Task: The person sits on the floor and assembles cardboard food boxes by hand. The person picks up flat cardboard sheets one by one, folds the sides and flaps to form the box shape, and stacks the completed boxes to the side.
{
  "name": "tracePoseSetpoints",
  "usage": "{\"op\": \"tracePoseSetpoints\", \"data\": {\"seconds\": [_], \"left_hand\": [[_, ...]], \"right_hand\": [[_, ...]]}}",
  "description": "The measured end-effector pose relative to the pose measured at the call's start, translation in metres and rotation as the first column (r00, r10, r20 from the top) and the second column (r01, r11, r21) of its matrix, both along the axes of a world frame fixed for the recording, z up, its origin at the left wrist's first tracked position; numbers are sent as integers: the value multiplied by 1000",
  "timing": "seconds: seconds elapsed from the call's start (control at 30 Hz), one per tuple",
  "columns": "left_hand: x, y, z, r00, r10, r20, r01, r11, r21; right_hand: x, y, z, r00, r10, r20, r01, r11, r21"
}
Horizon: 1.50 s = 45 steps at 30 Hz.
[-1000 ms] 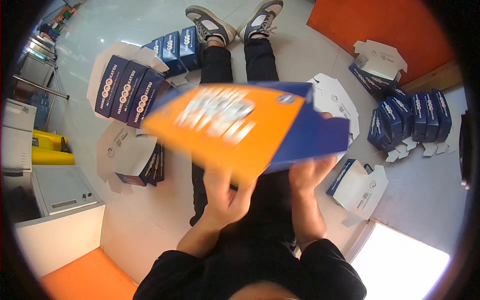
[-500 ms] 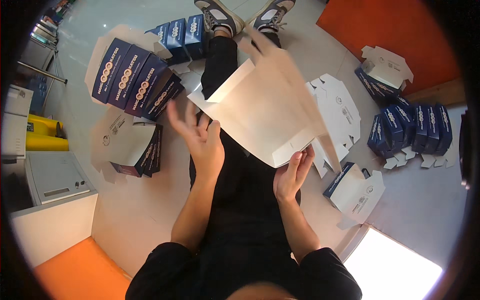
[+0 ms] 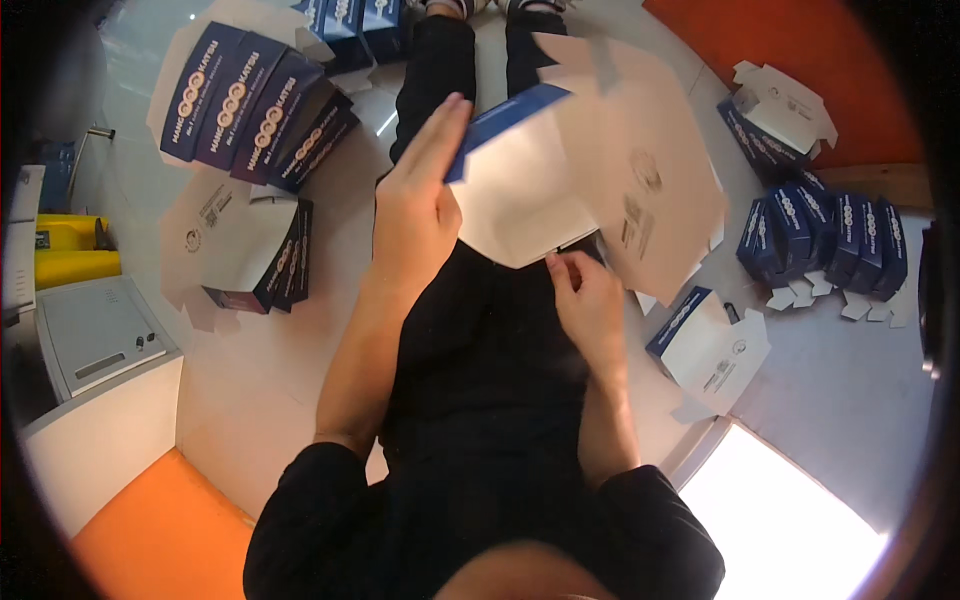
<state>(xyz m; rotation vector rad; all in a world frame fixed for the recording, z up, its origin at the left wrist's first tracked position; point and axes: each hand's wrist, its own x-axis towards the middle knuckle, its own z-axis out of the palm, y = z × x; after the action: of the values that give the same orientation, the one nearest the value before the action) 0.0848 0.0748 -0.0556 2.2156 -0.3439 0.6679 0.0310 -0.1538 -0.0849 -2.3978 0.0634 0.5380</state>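
Note:
A part-folded cardboard food box (image 3: 515,190), white inside with a blue outer wall, is held over my lap. Its large lid flap (image 3: 650,180) spreads to the right and carries faint printing. My left hand (image 3: 420,205) lies along the box's left side, fingers stretched out flat against the raised blue wall. At the near corner, my right hand (image 3: 590,300) pinches the edge of the box between thumb and curled fingers. Part of the fingertips there is hidden.
Folded blue boxes (image 3: 240,100) stand in a row at the left, above more open-lidded boxes (image 3: 285,260). Several blue boxes (image 3: 825,240) sit at the right. A single open box (image 3: 710,350) lies nearer. A grey metal cabinet (image 3: 100,330) stands at far left.
My left hand has moved up and come against the box's side, where a blue wall now stands raised. The box has turned, its lid flap swinging right. My right hand still grips the near corner.

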Motion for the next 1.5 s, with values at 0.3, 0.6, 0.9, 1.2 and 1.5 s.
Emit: {"op": "tracePoseSetpoints", "data": {"seconds": [0.3,0.6,0.9,1.2,1.5], "left_hand": [[-18,-13,10,976,-216,-7,198,885,422],[-53,-6,22,972,-153,-180,221,856,467],[-58,-2,20,973,-232,4,217,914,342],[-53,-26,-4,968,-105,226,47,967,250],[-57,-32,7,977,-150,154,111,965,238]], "right_hand": [[44,31,36,955,-291,-49,118,224,967],[62,39,13,942,-310,-127,182,154,971],[40,37,29,937,-313,-152,162,5,987],[2,56,35,851,-514,-108,233,185,955],[12,27,46,861,-506,43,132,306,943]]}}
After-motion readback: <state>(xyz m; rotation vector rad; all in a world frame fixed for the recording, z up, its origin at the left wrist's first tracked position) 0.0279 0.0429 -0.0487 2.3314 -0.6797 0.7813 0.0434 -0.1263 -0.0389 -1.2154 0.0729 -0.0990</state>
